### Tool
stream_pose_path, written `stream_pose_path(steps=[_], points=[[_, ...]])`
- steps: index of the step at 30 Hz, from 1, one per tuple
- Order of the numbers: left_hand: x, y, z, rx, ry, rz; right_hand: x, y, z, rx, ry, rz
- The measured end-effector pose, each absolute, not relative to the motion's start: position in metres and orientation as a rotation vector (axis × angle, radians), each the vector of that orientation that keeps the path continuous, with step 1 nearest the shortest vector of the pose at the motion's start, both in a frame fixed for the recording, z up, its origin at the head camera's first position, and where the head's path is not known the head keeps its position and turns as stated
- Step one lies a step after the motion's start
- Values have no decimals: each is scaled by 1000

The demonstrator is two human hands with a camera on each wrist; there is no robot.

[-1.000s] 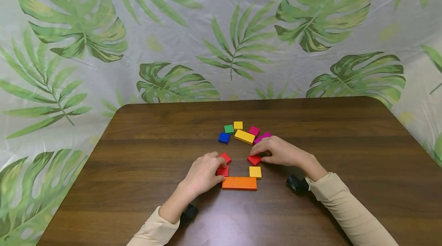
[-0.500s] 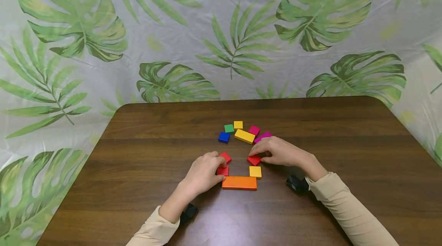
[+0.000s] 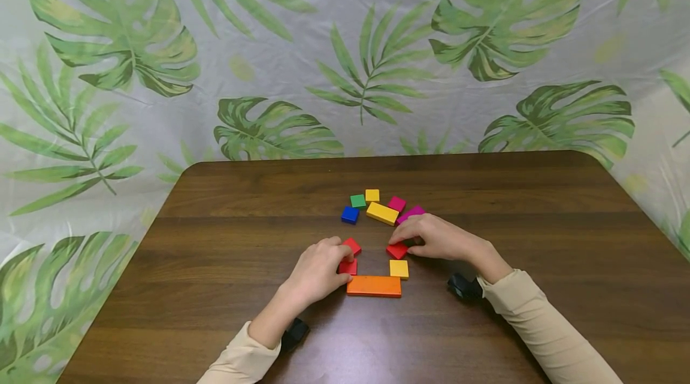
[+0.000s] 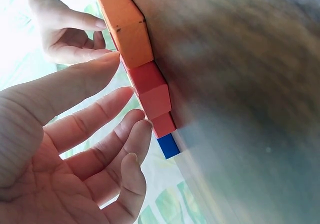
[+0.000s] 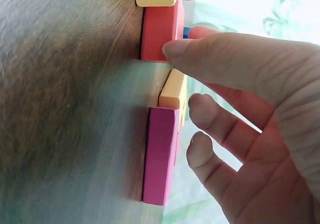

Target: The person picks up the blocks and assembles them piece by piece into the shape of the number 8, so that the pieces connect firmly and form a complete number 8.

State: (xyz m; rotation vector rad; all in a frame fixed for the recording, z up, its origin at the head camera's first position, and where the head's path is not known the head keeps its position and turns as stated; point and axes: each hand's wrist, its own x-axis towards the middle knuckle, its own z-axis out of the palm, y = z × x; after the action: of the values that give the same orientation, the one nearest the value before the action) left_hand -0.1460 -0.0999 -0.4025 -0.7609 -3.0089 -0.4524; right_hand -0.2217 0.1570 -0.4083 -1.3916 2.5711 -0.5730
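A long orange block (image 3: 374,286) lies flat on the table, with a red block (image 3: 348,268) at its left end and another red block (image 3: 353,245) just beyond. My left hand (image 3: 320,271) is over these; in the left wrist view its thumb tip reaches the orange block (image 4: 134,37), and its loosely bent fingertips rest along the red blocks. My right hand (image 3: 441,236) pinches a third red block (image 3: 396,250) between thumb and index finger, the thumb lying on its side in the right wrist view. A yellow square block (image 3: 399,269) sits in front of that one.
Beyond the hands, a blue block (image 3: 350,215), a green block (image 3: 358,200), a small yellow block (image 3: 372,195), a long yellow block (image 3: 382,213), a dark pink block (image 3: 397,203) and a magenta block (image 3: 412,214) lie in a loose arc. A leaf-print cloth (image 3: 377,60) hangs behind the table (image 3: 242,204).
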Motion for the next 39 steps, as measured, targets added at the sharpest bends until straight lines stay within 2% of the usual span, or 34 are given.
stream_pose_path(steps=[14, 25, 39], points=[[-146, -100, -401, -757, -3013, -439, -227, 158, -411, -1403, 2569, -653], [-147, -99, -401, -748, -3027, -449, -234, 156, -407, -1315, 2551, -736], [-147, -99, -402, -755, -3018, -449, -234, 157, -413, -1360, 2499, -734]])
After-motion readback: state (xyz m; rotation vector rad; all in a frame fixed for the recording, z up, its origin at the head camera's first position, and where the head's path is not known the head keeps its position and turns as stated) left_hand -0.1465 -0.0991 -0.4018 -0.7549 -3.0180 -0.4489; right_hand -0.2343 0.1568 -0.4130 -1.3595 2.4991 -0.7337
